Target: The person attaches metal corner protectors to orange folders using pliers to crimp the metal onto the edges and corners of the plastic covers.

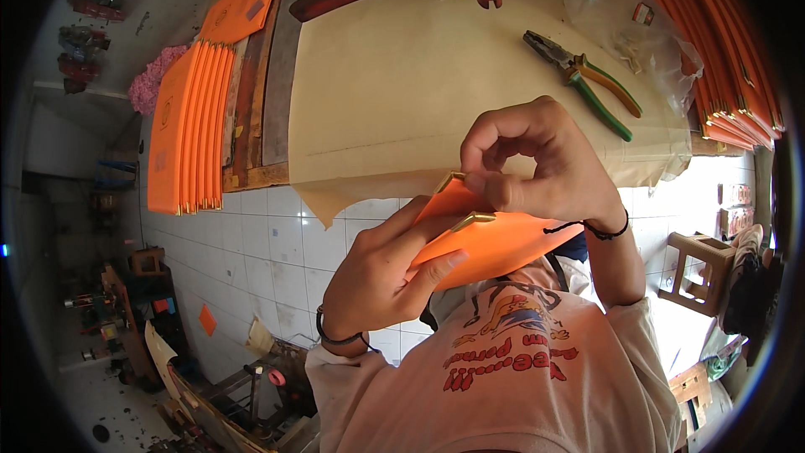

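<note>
While both hands grip the orange folder (495, 243); left hand (381, 273), right hand (537, 159) pinches its edge.

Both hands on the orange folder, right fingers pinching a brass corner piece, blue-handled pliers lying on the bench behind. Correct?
Not quite: the pliers have green and orange handles, not blue, as the head view shows. The rest holds: left hand and right hand are on the orange folder, right fingers pinching a brass corner piece.

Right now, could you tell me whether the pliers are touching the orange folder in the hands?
Apart. The head view shows the pliers lying on the paper-covered table, well beyond the folder.
</note>
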A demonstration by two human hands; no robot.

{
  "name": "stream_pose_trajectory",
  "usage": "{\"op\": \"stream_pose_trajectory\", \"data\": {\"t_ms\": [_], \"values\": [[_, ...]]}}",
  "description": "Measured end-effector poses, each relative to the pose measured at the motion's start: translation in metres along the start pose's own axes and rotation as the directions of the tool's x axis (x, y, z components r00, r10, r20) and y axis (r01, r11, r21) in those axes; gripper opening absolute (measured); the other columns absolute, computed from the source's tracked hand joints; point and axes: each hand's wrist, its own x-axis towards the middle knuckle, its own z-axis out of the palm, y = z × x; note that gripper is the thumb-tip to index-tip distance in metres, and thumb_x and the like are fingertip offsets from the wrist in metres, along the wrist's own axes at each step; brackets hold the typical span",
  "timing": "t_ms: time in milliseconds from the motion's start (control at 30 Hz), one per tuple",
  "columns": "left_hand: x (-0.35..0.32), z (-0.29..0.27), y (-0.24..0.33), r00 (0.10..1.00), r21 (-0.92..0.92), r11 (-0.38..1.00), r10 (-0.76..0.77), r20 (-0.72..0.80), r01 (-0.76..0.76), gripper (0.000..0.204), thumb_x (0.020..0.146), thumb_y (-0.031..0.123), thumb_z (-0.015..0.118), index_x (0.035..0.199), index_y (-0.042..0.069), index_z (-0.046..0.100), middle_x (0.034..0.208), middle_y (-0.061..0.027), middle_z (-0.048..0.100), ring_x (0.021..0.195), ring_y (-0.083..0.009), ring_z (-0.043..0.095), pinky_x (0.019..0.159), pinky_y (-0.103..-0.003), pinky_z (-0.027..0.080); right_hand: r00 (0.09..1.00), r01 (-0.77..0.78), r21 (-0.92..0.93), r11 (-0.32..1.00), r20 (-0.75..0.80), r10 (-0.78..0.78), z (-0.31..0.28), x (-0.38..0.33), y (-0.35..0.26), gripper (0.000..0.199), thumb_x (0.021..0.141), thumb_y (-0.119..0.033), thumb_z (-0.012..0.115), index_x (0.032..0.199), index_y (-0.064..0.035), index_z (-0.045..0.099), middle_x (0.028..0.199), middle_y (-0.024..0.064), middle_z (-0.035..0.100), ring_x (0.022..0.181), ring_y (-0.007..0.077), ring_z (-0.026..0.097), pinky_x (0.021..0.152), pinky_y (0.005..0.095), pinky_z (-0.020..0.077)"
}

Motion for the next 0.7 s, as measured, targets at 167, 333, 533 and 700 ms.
{"op": "stream_pose_trajectory", "data": {"t_ms": [167,333,533,700], "values": [[0.001,0.001,-0.001,0.999,0.021,0.999,0.036,-0.002,-0.036,0.029,0.093,0.02,0.065,0.113,0.0,0.065,0.108,-0.0162,0.063,0.078,-0.0293,0.068,0.065,-0.034,0.056,1.0,0.011,-0.022,1.0,-0.023,-0.012,0.002,0.001,-0.002,0.01,0.076,-0.006,0.065,0.083,0.0012,0.066,0.072,0.0005,0.064,0.066,0.0069,0.06,0.061,0.022,0.0501],[0.002,0.001,-0.002,1.0,0.022,0.999,0.027,0.0,-0.027,0.029,0.092,0.02,0.066,0.113,0.0,0.065,0.107,-0.0159,0.063,0.078,-0.0292,0.068,0.065,-0.035,0.055,0.999,-0.003,-0.034,0.999,-0.046,0.001,0.003,0.001,-0.002,0.009,0.077,-0.006,0.065,0.083,0.001,0.066,0.071,0.0006,0.063,0.065,0.0071,0.059,0.06,0.0217,0.0498],[-0.001,0.002,-0.009,0.999,0.028,0.999,0.022,-0.039,-0.021,0.031,0.091,0.021,0.067,0.113,-0.001,0.066,0.111,-0.0175,0.063,0.081,-0.0308,0.068,0.067,-0.035,0.055,0.997,0.063,-0.063,0.996,-0.043,-0.066,0.003,-0.003,0.007,0.011,0.082,-0.004,0.063,0.091,0.0018,0.066,0.08,0.0036,0.065,0.071,0.0091,0.061,0.066,0.0243,0.0518],[-0.004,0.002,-0.014,0.996,0.01,0.999,0.043,-0.073,-0.042,0.032,0.09,0.019,0.068,0.113,-0.002,0.066,0.115,-0.0194,0.063,0.083,-0.0314,0.068,0.069,-0.035,0.055,0.992,0.122,-0.031,0.992,-0.039,-0.123,0.001,-0.012,0.019,0.013,0.087,-0.002,0.061,0.098,0.0023,0.067,0.087,0.0057,0.067,0.074,0.0104,0.063,0.069,0.0258,0.0532]]}}
